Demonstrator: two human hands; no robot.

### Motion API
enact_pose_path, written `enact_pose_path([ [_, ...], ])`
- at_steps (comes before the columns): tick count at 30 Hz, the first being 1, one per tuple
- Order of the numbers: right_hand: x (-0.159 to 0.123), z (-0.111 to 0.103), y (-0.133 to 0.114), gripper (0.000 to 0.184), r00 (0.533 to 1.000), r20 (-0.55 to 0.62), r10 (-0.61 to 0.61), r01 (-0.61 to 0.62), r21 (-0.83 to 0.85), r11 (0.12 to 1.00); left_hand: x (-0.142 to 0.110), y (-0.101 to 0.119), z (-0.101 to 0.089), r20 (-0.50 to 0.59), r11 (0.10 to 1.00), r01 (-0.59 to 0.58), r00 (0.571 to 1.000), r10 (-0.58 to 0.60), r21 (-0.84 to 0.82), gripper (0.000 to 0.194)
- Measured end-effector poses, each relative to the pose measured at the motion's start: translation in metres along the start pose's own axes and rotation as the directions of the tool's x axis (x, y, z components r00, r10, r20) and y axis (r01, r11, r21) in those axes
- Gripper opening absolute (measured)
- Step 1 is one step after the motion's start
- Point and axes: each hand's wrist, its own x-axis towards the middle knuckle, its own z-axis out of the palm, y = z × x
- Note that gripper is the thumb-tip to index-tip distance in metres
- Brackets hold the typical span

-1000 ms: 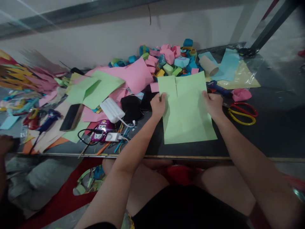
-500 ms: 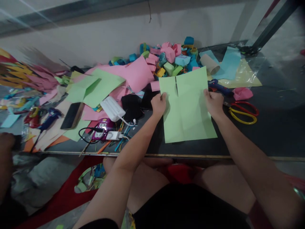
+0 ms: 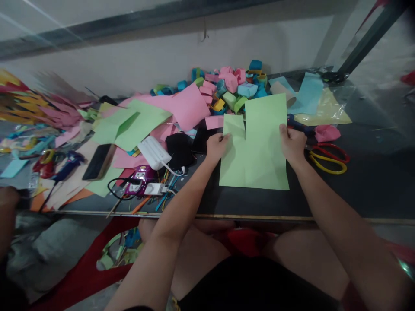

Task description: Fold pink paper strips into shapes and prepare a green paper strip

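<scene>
A sheet of light green paper [image 3: 264, 147] is held up over the dark table between both my hands. A tear runs down it from the top edge, left of centre, and a crease continues below. The left part at the top sits lower than the right part. My left hand [image 3: 218, 144] pinches the left edge, thumb on the near face. My right hand [image 3: 292, 142] is closed on the right edge in the same way. Scissors with red and yellow handles [image 3: 329, 157] lie just right of my right hand.
Behind the sheet is a heap of rolled paper pieces [image 3: 230, 82]. To the left lie pink paper [image 3: 190, 107], green paper [image 3: 145, 119], a white power bank [image 3: 154, 152], a purple socket block [image 3: 141, 179] and a phone [image 3: 99, 161]. Another person's hand [image 3: 9, 196] shows at the far left.
The slit in the green sheet has lengthened and its two sides have shifted apart, the left part moving down. Both hands keep their grip. The view has tilted slightly.
</scene>
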Motion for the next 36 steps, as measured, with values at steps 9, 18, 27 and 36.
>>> enact_pose_path([
  [9,0.003,0.003,0.001,0.063,0.996,0.085,0.015,-0.012,-0.036,0.999,-0.01,0.008,0.003,-0.16,0.997,-0.065,0.985,0.069,0.031,0.044],
  [18,0.002,0.004,0.003,0.06,0.997,0.073,0.034,-0.03,-0.059,0.998,-0.008,0.012,0.001,-0.143,0.998,-0.038,0.989,0.046,0.056,0.051],
  [27,0.003,0.007,0.005,0.058,0.999,0.036,0.04,-0.038,-0.062,0.997,-0.007,0.011,0.001,-0.143,0.999,-0.021,0.989,0.026,0.038,0.049],
  [36,0.004,0.003,0.004,0.059,0.998,0.011,0.056,-0.055,-0.058,0.997,-0.004,0.01,0.0,-0.038,0.999,0.037,0.999,-0.037,0.0,0.057],
])
